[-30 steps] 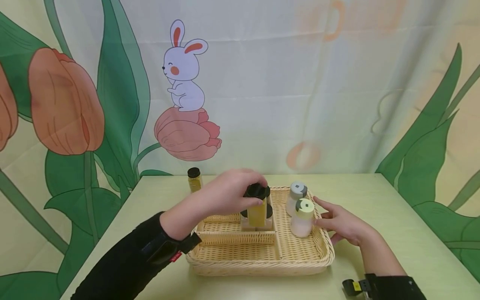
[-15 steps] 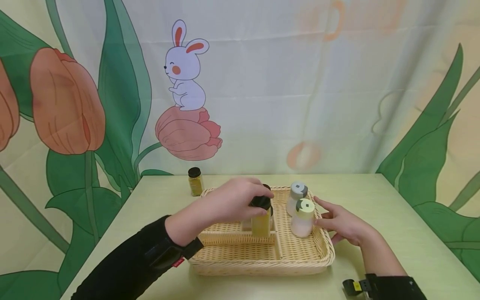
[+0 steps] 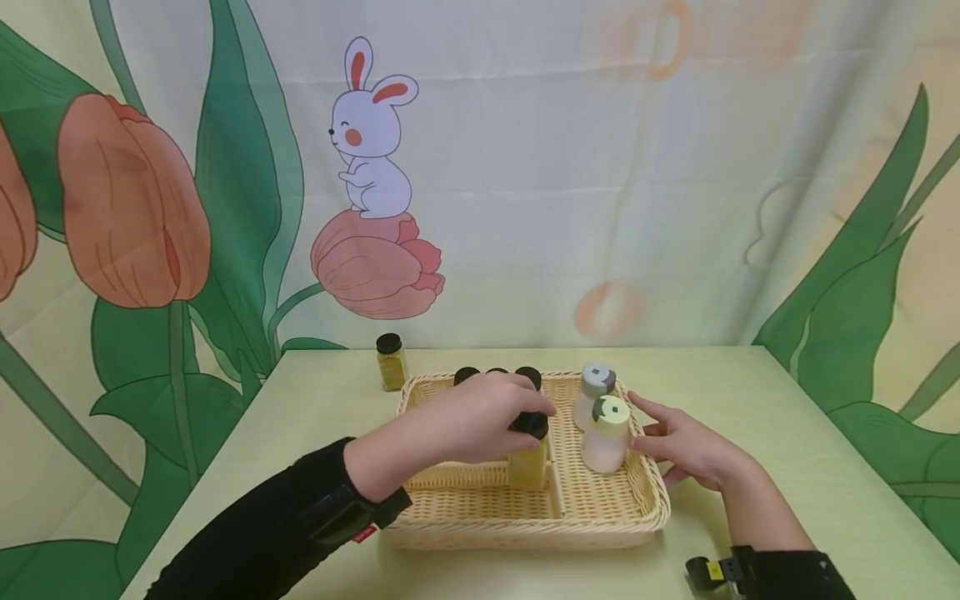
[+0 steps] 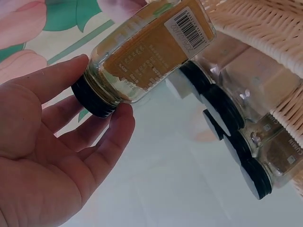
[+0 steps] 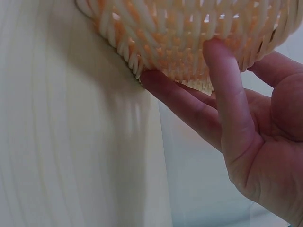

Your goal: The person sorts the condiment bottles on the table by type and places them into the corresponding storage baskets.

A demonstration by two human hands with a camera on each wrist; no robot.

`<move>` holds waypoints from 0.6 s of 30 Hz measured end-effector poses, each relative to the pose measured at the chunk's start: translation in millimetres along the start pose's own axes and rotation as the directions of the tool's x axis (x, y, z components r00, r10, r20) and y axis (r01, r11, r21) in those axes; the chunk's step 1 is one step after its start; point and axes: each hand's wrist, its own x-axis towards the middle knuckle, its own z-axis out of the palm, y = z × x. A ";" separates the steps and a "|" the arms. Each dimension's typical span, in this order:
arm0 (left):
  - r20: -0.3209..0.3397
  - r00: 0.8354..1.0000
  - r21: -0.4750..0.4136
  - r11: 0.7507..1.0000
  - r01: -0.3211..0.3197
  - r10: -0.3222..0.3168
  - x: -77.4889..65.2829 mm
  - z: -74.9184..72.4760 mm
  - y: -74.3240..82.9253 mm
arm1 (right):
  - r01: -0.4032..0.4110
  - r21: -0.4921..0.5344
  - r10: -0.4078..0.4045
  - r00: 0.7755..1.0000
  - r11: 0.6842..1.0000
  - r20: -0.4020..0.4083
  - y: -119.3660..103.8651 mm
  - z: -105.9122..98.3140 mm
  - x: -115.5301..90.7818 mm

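My left hand (image 3: 480,421) pinches the black lid of a glass spice jar (image 3: 527,468) filled with yellow-brown powder. In the left wrist view, the jar (image 4: 147,52) shows a barcode label and hangs from my fingertips. It is over the front left part of a divided wicker basket (image 3: 517,527); whether its base touches the basket cannot be told. Behind my left hand stand several black-lidded jars (image 3: 528,377), partly hidden; one label reads cumin in the left wrist view. My right hand (image 3: 690,446) touches the basket's right wall with fairly straight, spread fingers (image 5: 227,90).
Two pale shakers, one with a yellow-green lid (image 3: 604,442) and one with a grey lid (image 3: 596,387), stand in the basket's right compartment. Another spice jar (image 3: 391,367) stands on the table (image 3: 322,400) behind the basket's left corner. A printed curtain (image 3: 510,208) hangs behind.
My left hand has brought the spice jar forward, down and slightly right, from above the rear jars toward the front compartment. My right hand has stayed at the basket's side.
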 end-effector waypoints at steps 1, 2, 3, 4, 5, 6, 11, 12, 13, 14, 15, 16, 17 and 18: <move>0.007 1.000 0.001 1.000 0.003 -0.003 0.0 1.0 0.5 | 0.000 0.001 0.000 1.000 1.000 0.000 -0.1 0.0 0.0; 0.014 1.000 0.000 1.000 0.007 -0.007 0.3 2.1 1.0 | 0.000 0.003 0.000 1.000 1.000 0.000 -0.2 -0.1 -0.1; 0.021 1.000 -0.002 1.000 0.010 -0.010 0.4 3.1 1.4 | 0.001 0.004 -0.001 1.000 1.000 0.001 -0.2 -0.2 -0.1; 0.028 1.000 -0.004 1.000 0.013 -0.013 0.7 3.9 2.1 | 0.001 0.003 -0.001 1.000 1.000 0.000 -0.1 -0.4 0.0; 0.035 0.999 -0.008 1.000 0.017 -0.016 1.0 4.7 2.7 | 0.001 0.004 -0.001 1.000 1.000 -0.001 0.0 -0.7 0.0; 0.040 0.999 -0.010 1.000 0.020 -0.019 1.2 5.4 3.3 | 0.001 0.003 -0.001 1.000 1.000 0.000 0.0 -0.9 0.1; 0.052 0.998 -0.025 1.000 0.019 -0.018 3.1 9.8 4.8 | 0.003 0.004 -0.003 1.000 1.000 0.002 1.4 -1.8 0.6; 0.052 0.999 -0.026 1.000 0.016 -0.015 3.4 10.9 4.9 | 0.003 0.005 -0.003 1.000 1.000 0.004 1.7 -1.9 0.7; 0.052 0.999 -0.027 1.000 0.013 -0.011 3.8 12.0 4.9 | 0.005 0.008 -0.005 1.000 1.000 0.005 2.0 -2.0 0.9; 0.051 0.999 -0.026 1.000 0.008 -0.007 4.2 13.2 4.8 | 0.006 0.011 -0.006 1.000 1.000 0.007 2.4 -2.1 1.1; 0.050 0.999 -0.023 1.000 0.003 -0.002 4.5 14.3 4.9 | 0.007 0.014 -0.007 1.000 1.000 0.009 2.7 -2.3 1.3; 0.051 0.999 -0.019 1.000 0.000 0.001 4.8 15.4 5.1 | 0.008 0.016 -0.008 1.000 1.000 0.011 2.9 -2.4 1.5; 0.051 0.999 -0.016 1.000 0.001 0.000 5.0 16.4 5.2 | 0.009 0.019 -0.009 1.000 1.000 0.012 3.0 -2.6 1.7; 0.052 0.999 -0.012 1.000 0.002 -0.001 5.2 17.4 5.6 | 0.010 0.020 -0.010 1.000 1.000 0.013 3.0 -2.7 1.8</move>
